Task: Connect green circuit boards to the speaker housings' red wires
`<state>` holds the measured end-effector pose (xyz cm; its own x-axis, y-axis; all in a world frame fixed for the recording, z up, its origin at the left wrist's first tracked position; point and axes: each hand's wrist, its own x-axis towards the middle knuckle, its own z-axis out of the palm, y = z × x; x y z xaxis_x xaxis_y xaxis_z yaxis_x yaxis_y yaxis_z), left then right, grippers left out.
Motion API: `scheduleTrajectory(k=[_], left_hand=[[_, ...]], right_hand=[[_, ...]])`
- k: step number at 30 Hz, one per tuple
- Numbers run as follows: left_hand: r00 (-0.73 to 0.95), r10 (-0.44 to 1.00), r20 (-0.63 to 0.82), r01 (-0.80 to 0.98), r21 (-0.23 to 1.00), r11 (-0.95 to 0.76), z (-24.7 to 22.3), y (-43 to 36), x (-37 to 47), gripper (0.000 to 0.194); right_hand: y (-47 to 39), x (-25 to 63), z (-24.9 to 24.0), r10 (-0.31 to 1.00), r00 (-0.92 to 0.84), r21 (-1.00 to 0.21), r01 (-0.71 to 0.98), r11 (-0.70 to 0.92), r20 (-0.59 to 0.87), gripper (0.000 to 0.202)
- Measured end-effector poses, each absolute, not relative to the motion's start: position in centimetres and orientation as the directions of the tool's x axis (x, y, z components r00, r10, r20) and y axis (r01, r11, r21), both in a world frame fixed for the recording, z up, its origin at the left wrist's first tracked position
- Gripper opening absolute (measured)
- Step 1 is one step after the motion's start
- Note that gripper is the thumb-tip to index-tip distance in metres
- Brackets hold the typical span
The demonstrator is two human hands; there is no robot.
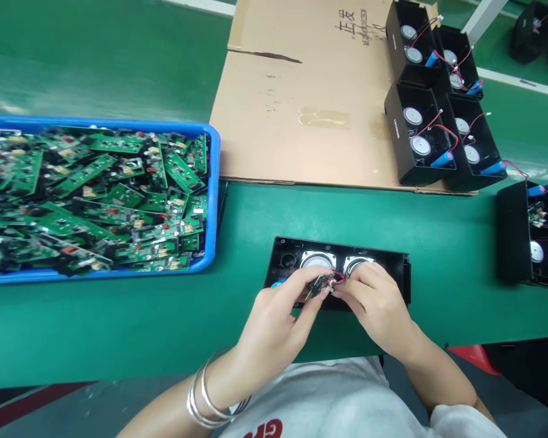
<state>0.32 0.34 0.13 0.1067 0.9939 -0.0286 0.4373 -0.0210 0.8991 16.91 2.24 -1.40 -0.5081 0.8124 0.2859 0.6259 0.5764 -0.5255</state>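
Observation:
My left hand (285,310) is closed on a small circuit board (318,285), pinched between thumb and fingers. At the board's right end, the fingers of my right hand (375,304) are pressed together on a red-and-black wire connector (336,281). Both hands are over a black speaker housing (397,274) lying open on the table. Two round speakers, a left one (318,260) and a right one (357,264), show inside it, partly covered by my hands. A bit of a blue cylindrical battery (278,283) peeks out beside my left fingers.
On the left, a blue bin (214,201) is heaped with green circuit boards (114,144). Flattened cardboard (274,146) lies beyond, with several black housings (420,128) on its right end. Another housing (511,237) stands at the right, on the green table (132,328).

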Motion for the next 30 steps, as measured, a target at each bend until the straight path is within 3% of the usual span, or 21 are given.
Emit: scheduleTrajectory(k=[10, 15, 20, 23, 27, 30], left_hand=[[0.069, 0.996, -0.051, 0.376, 0.926, 0.022, 0.2, 0.2, 0.6, 0.016], [0.042, 0.99, -0.134, 0.239, 0.964, 0.12, 0.1, 0.4, 0.5, 0.016], [0.014, 0.981, -0.193, 0.247, 0.951, 0.184, 0.4, 0.7, 0.2, 0.021], [0.012, 0.972, -0.233, 0.255, 0.941, 0.223, 0.6, 0.9, 0.1, 0.023], [0.004, 0.98, -0.2, 0.284, 0.94, 0.19, 0.7, 1.3, 0.0, 0.026], [-0.003, 0.978, -0.209, 0.309, 0.93, 0.2, 0.9, 1.6, -0.1, 0.025]], right_hand=[[1.9, 16.4, -1.4, 0.886, -0.361, -0.576, 0.673, 0.464, 0.292, 0.032], [3.2, 18.7, 0.0, 0.867, -0.462, -0.679, 0.576, 0.455, 0.189, 0.017], [4.0, 22.2, 0.6, 0.751, -0.656, -0.506, 0.627, 0.593, 0.068, 0.033], [3.6, 22.4, 0.3, 0.687, -0.726, -0.388, 0.642, 0.661, -0.032, 0.028], [3.5, 21.4, -0.1, 0.653, -0.751, -0.348, 0.64, 0.685, -0.097, 0.02], [3.9, 20.8, -0.3, 0.632, -0.772, -0.341, 0.611, 0.714, -0.06, 0.018]])
